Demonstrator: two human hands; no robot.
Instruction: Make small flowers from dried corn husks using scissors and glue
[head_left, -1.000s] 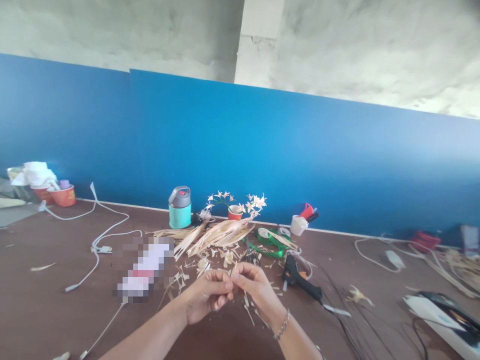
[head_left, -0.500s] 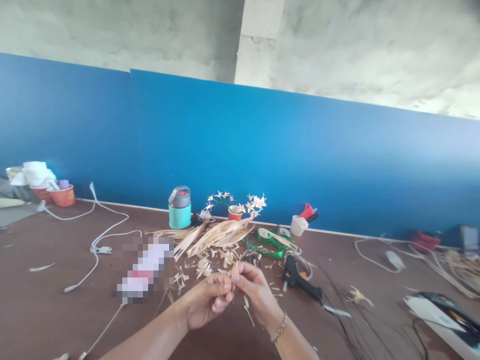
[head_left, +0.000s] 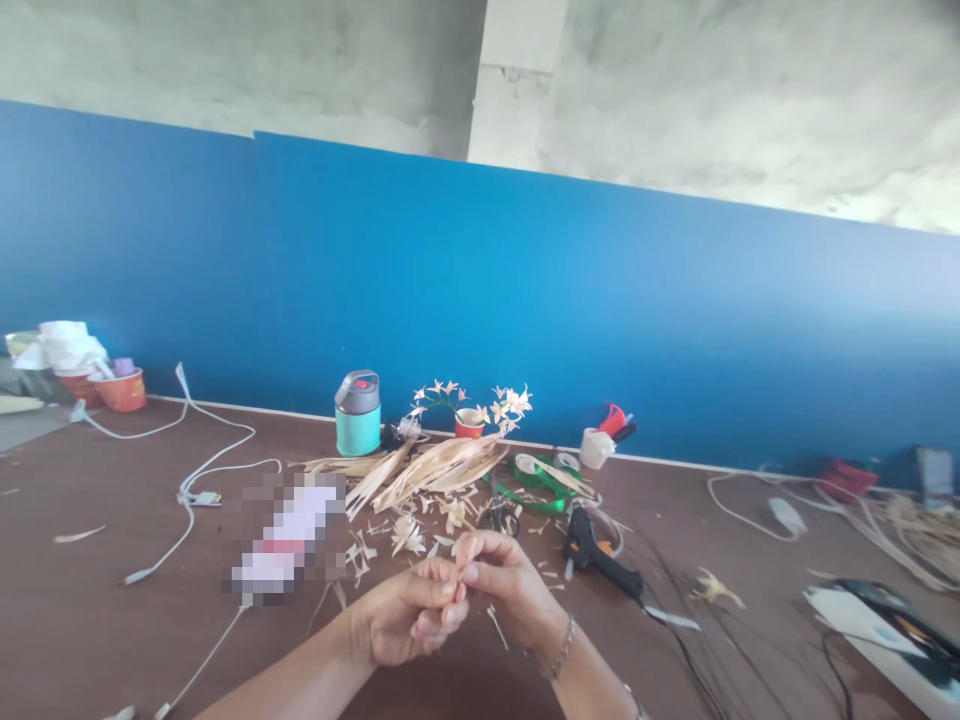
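Observation:
My left hand [head_left: 420, 610] and my right hand [head_left: 502, 583] meet above the near middle of the table, fingertips pinched together. Whatever sits between them is small and mostly hidden; a pale sliver seems to show at the fingertips. Just beyond lie pale husk flowers [head_left: 407, 535] and scattered cut pieces [head_left: 360, 553]. A pair of dark scissors [head_left: 501, 517] rests behind my right hand. Farther back is a pile of dried husk leaves [head_left: 442, 472]. To the right of my right hand lies a black glue gun [head_left: 604, 557].
A turquoise flask [head_left: 358, 415] and a red cup [head_left: 469, 424] with flower stems stand near the blue partition [head_left: 480, 280]. Green ribbon [head_left: 541, 488] lies by a white cup [head_left: 596, 450]. White cables [head_left: 191, 490] and a pixelated object [head_left: 289, 540] are on the left.
Both hands have shifted slightly down and stay pinched together. My right fingers have curled lower, and the scissors behind them show more. The view has moved slightly.

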